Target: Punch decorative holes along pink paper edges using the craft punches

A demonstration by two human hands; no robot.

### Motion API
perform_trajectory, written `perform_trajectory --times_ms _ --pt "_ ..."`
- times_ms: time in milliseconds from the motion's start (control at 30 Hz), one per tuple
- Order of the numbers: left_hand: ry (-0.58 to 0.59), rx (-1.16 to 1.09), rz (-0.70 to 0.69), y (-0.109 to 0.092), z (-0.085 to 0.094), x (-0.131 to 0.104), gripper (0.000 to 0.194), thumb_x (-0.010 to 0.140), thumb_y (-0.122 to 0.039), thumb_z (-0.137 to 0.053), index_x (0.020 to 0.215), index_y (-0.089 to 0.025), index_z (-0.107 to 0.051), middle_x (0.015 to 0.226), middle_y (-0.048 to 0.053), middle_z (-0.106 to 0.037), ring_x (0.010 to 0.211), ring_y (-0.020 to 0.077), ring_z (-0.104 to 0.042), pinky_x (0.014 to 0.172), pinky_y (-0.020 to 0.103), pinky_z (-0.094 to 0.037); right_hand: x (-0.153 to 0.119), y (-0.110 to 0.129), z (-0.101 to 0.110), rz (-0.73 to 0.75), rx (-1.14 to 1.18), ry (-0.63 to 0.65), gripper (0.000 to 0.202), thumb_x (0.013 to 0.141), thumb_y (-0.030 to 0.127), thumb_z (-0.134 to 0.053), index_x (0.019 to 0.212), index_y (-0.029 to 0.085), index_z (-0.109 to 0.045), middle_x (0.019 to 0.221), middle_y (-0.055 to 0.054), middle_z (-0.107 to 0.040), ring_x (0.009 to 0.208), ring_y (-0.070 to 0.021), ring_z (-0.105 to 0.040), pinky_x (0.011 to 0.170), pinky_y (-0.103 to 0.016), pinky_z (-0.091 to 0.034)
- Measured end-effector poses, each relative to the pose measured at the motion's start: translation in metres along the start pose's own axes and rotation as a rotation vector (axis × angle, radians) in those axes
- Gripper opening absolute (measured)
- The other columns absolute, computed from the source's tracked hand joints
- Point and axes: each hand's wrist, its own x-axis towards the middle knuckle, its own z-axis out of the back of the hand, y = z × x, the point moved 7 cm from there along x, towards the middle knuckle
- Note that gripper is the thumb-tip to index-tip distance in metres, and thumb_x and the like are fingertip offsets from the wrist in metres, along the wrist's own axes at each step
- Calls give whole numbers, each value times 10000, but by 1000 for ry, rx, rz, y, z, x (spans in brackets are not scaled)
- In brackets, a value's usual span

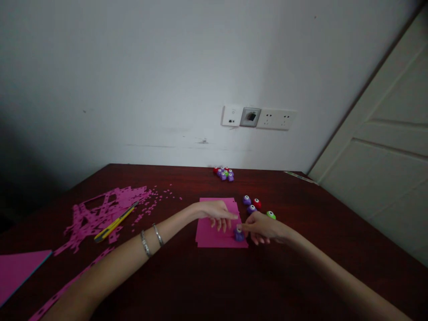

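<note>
Counter point(187, 285) of dark reddish wood, set against a pale wall point(160, 80); panelled door point(391, 156) at right. Pink sheets point(209, 234) lie in a slightly uneven stack near the middle. Purple punch point(239, 235), small with a round white top, sits at the right edge of that stack, toward its near corner.

Right hand point(264, 228) comes in from the right, one digit reaching to the top of the purple punch and touching it, the other fingers curled low alongside. Whether its grip is closed round the punch or merely rests on it, cannot tell.

Left hand point(217, 211) hangs over the sheets, index finger stretched out toward the punch, remaining fingers loosely bent downward. Grip slack and parted, nothing seen in it; contact with the paper unclear. Two silver bracelets point(145, 243) on the left wrist.

Just beyond the right hand: a loose group of spare punches point(257, 203), two purple, one red, one green. Farther back, near the wall, a tight cluster point(224, 173) of similar ones in red, purple and green.

Left side: tangled pink scraps point(110, 207), with tiny cut bits point(150, 207) scattered to their right. Yellow cutter point(115, 224) lies slantwise on the near side of the heap.
</note>
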Motion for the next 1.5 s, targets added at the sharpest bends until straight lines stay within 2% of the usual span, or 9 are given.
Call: perform_trajectory --times_ms 100,300,500,633,800,1033,1233,1367,1500 --pt "119 -23 18 5 -9 3 501 721 -602 -551 721 -116 -676 602 64 -635 468 97 -528 421 218 -355 2 -2 -3 -1 10 11 418 761 507 -551 575 134 -580 402 30 -514 291 -27 -357 270 -139 -225" --pt "265 30 55 9 -17 9 553 717 -648 -513 806 -134 -695 652 92 -643 441 84 -439 396 220 -249 5 -1 -5 -13 -13 55 460 770 523 -530 522 136 -557 409 29 -510 292 -26 -351 269 -145 -235" --pt "294 112 105 7 -17 22 523 680 -654 -554 724 -155 -702 567 69 -600 400 62 -326 386 218 -201 8 0 -5 -143 -75 176 454 821 479 -491 535 132 -550 416 27 -516 281 -26 -362 267 -140 -256" --pt "337 101 132 13 -18 31 493 660 -647 -584 634 -164 -683 534 59 -588 379 56 -309 368 207 -191 12 0 -8 -157 -62 268 441 822 469 -504 541 132 -543 423 31 -517 289 -23 -375 273 -128 -265" --pt "396 62 176 20 -22 36 514 672 -652 -567 611 -153 -673 560 74 -609 370 56 -322 358 205 -195 14 -1 -9 -185 -96 305 472 861 432 -455 502 132 -515 416 32 -505 286 -23 -374 266 -130 -257" --pt "273 13 217 21 -24 34 527 602 -662 -618 544 -139 -635 481 45 -560 342 53 -306 355 206 -173 18 7 -8 -196 -102 321 400 858 332 -483 520 124 -535 411 45 -499 278 -17 -358 272 -129 -252" --pt "287 85 236 13 -23 29 497 670 -626 -588 577 -139 -631 487 26 -552 345 48 -304 370 211 -169 22 3 -8 -182 -102 349 378 831 355 -518 535 121 -545 413 43 -511 286 -22 -379 284 -131 -275" --pt "174 286 139 0 -3 27 440 712 -565 -571 581 -146 -613 483 4 -539 383 63 -368 406 218 -254 19 1 -8 -138 -131 317 464 815 480 -504 512 130 -518 384 37 -498 287 -35 -395 288 -141 -304" --pt "-40 434 -45 -10 31 24 385 718 -498 -563 583 -142 -620 506 2 -547 440 89 -448 475 241 -342 12 0 -9 -103 -156 209 489 868 437 -421 482 143 -487 387 18 -504 275 -53 -421 290 -161 -340"
